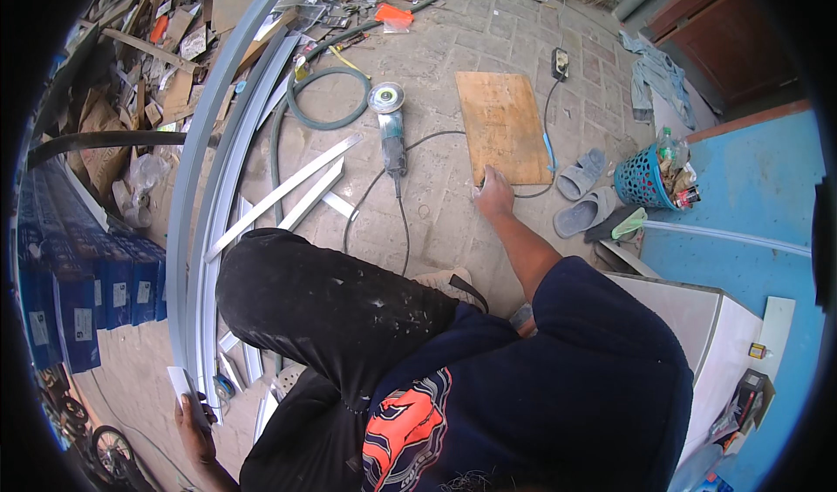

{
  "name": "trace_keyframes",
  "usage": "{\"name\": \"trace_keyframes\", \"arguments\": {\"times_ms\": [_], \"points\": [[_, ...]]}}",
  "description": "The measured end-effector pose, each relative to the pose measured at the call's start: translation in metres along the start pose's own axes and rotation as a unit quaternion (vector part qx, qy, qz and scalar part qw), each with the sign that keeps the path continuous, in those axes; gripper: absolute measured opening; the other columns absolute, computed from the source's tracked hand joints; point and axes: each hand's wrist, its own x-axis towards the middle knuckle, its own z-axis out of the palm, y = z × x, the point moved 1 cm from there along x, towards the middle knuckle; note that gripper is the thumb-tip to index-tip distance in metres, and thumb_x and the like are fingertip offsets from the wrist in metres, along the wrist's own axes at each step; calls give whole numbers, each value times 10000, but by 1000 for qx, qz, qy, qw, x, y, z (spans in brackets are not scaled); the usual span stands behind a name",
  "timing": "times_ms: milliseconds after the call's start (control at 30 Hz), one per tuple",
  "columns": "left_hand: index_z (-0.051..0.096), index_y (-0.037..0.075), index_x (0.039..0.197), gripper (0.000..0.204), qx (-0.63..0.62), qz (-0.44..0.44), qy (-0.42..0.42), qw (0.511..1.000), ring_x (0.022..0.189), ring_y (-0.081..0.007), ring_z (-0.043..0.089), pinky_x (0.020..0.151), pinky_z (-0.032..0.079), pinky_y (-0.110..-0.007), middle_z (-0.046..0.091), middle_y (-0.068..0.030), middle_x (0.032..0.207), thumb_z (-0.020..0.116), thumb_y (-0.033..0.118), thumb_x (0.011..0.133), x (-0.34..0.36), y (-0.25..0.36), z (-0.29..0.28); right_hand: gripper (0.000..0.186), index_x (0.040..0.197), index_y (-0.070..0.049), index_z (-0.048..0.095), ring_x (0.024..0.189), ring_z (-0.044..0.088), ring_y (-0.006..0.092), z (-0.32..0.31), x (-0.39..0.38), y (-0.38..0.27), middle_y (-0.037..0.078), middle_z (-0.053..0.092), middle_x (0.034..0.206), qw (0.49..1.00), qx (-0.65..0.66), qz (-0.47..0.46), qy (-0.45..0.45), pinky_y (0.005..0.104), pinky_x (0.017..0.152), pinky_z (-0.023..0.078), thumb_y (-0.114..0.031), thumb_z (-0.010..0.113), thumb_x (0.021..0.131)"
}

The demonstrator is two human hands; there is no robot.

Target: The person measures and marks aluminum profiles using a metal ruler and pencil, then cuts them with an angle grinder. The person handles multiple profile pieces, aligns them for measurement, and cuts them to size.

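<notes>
My right hand is closed on the near left corner of a flat plywood board lying on the paved floor. At the lower left, my left hand is wrapped round a short white profile piece. Long grey and white metal profiles run up beside that hand. A small round blue tape measure-like thing lies next to them. Left of the board rests an angle grinder with its disc facing up. Cut white strips lie across each other near my knee.
A green hose coils behind the grinder, whose black cable trails over the floor. Slippers and a blue basket of bottles stand to the right. Blue boxes are stacked at left, below heaped scrap. A socket block lies beyond the board.
</notes>
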Motion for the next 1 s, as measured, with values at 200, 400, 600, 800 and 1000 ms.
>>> {"name": "trace_keyframes", "arguments": {"times_ms": [200,400,600,800,1000], "points": [[649,17,1216,486,-5,-12,5,1000,709,-115,599,628,496,-286,650,-49,937,622,493,1124,-1,-6,-3,746,1544,-53,542,1332,641,364,-10,0,-5,201,685,1401,999,-1,-14,-34,485,1110,524,-322,825,909],[646,16,1221,481,-28,-4,7,1000,725,-119,603,637,502,-289,652,-57,964,622,487,1125,-7,-11,-9,722,1548,-99,550,1313,665,355,-3,1,-5,180,703,1384,998,-55,-3,-24,489,1082,542,-326,821,919],[641,16,1232,476,-36,3,14,999,730,-122,607,642,509,-287,656,-60,975,615,480,1130,-12,-11,-9,632,1498,-118,582,1219,708,395,-7,8,-4,174,739,1307,997,-36,28,-56,514,1022,569,-299,807,935],[637,11,1248,492,-36,-12,23,999,735,-125,610,641,514,-292,663,-65,996,616,488,1128,-8,-3,-1,532,1392,-77,619,1115,729,416,30,-12,2,207,749,1225,979,115,106,133,502,978,582,-257,794,923],[636,12,1254,501,-53,-18,1,998,737,-130,610,649,514,-292,663,-69,1010,619,496,1126,2,-5,-3,393,1254,-28,661,1055,738,373,82,-3,10,209,759,1111,854,350,327,203,457,957,575,-248,739,938]]}}
